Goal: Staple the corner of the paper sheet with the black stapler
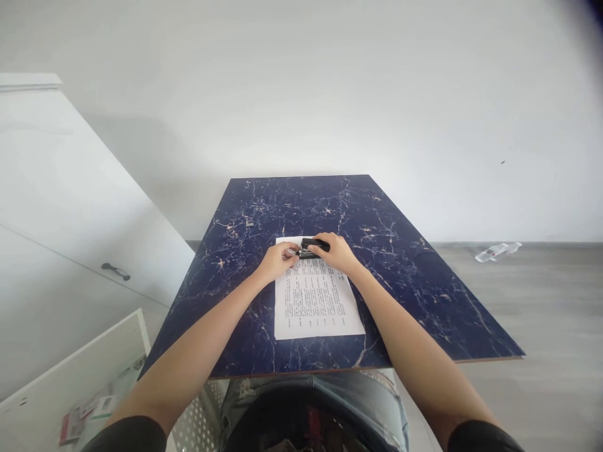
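Note:
A black stapler [308, 243] lies over the top part of a printed sheet of paper [315, 314], its upper arm raised from its base. My right hand [342, 252] is wrapped round the stapler's right end. At the stapler's left end, my left hand [276, 262] has its fingertips pinched together, touching or nearly touching it. A small pale, shiny bit shows at those fingertips, too small to name. The paper lies flat on the dark blue marbled table [396, 295], printed side up, with its top edge partly behind my hands.
A small flat piece [249, 224] lies on the table at the far left. On the left stand a white cabinet [85, 207] and an open white drawer or bin [127, 333] holding packets. Clear plastic [498, 252] lies on the floor at right. A white wall [301, 88] rises behind.

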Motion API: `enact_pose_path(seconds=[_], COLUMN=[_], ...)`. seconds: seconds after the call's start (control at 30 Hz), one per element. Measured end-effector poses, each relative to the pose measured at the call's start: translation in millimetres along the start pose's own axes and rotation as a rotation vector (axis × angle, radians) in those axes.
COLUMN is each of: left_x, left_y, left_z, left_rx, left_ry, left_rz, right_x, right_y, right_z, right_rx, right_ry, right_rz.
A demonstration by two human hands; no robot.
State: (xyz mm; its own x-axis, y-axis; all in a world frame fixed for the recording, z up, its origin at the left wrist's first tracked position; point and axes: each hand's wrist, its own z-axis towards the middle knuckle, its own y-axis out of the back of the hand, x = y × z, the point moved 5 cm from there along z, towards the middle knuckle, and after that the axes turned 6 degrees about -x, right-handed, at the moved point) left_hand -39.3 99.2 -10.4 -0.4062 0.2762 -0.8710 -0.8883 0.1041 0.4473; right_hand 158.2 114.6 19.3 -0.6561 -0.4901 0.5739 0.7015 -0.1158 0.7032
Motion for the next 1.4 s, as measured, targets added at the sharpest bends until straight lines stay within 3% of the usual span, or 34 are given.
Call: enact_pose_path(seconds=[0.1, 0.23, 0.4, 0.6, 0.87, 1.23, 1.4], left_x=[0.2, 1.2, 0.0, 0.5, -0.5, 0.6, 2.6], left_y=[0.0, -0.1, 0.7, 0.2, 0.0, -0.1, 2.6], left_z=[-0.3, -0.7, -0.5, 0.0, -0.3, -0.9, 0.2], left_rx=[0.001, 0.007, -0.002, 0.003, 0.001, 0.007, -0.050], left_ry=[0.000, 0.009, 0.005, -0.008, -0.004, 0.038, 0.006], left_rz=[0.003, 0.005, 0.012, 0.016, 0.008, -0.030, -0.009], right_x=[-4.7, -21.6, -40.1, -41.7, -57.3, -65.7, -64.0], right_y=[0.1, -1.7, -1.8, -0.6, -2.5, -6.2, -4.9], right_z=[0.9, 2.0, 1.6, 1.9, 0.3, 2.8, 4.4], right_rx=[-0.027, -0.095, -0.188, -0.187, -0.236, -0.185, -0.165], right_ry=[-0.049, -0.223, -0.359, -0.328, -0.424, -0.370, -0.347], right_rz=[0.086, 0.237, 0.234, 0.162, 0.243, 0.263, 0.231])
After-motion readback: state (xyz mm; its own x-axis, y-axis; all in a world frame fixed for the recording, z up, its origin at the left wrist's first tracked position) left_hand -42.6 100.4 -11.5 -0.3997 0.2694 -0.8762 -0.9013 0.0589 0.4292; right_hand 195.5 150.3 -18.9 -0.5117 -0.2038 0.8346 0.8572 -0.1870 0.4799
